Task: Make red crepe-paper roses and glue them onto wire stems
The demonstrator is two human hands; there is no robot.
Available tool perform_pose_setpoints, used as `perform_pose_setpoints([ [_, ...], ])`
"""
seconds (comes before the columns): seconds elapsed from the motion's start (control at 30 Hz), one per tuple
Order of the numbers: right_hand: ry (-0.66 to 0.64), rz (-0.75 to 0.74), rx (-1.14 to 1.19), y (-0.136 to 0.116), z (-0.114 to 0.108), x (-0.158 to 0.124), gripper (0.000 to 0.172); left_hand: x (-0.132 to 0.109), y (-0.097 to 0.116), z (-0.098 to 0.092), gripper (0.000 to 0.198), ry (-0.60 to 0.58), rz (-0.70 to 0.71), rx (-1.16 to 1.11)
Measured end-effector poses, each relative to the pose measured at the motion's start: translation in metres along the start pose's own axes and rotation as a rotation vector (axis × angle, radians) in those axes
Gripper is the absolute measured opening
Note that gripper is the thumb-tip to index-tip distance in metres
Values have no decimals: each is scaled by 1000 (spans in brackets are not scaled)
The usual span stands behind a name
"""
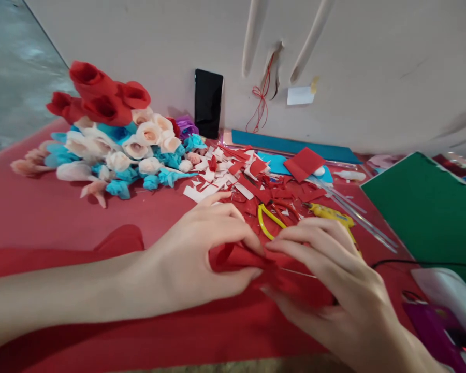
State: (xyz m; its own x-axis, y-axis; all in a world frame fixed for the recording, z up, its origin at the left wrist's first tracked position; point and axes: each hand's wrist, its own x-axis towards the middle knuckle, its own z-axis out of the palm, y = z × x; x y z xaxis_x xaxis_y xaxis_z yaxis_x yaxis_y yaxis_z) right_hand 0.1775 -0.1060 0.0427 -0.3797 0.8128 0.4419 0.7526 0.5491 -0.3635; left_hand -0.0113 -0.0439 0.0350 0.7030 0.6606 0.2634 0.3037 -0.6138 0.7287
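Note:
My left hand (202, 243) is curled round a rolled red paper flower (238, 257), its thumb and fingertips closing near the narrow end. At that end, the fingers and thumb of my right hand (337, 285) close in on the red paper, slightly blurred. A thin pale stem (299, 273) runs from the flower towards my right palm, where part of it is hidden. Just beyond my fingers lie yellow-handled pliers (270, 223), and a yellow hot glue gun (332, 213) rests behind my right hand. Red paper (120, 243) lies beyond my left forearm.
Finished paper flowers (116, 140) in red, cream and blue are heaped at the back left. A black phone (208, 103) leans against the back wall. Paper scraps (233, 173) cover the middle. A green board (423, 212) and a purple object (431, 331) are at right.

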Motion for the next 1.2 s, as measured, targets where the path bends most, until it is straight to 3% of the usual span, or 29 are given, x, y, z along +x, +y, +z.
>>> perform_pose_setpoints([
  [0.43,90,20,64,-2,4,3,11,0,0,-1,7,-21,-21,-18],
  [0.7,113,-55,-78,-4,1,5,7,1,-2,3,8,21,-35,-91],
  [1.0,116,-130,-292,-2,6,-4,9,1,-5,2,6,57,11,-123],
  [1.2,97,-146,-295,-1,7,-13,19,4,-4,2,3,67,9,-106],
])
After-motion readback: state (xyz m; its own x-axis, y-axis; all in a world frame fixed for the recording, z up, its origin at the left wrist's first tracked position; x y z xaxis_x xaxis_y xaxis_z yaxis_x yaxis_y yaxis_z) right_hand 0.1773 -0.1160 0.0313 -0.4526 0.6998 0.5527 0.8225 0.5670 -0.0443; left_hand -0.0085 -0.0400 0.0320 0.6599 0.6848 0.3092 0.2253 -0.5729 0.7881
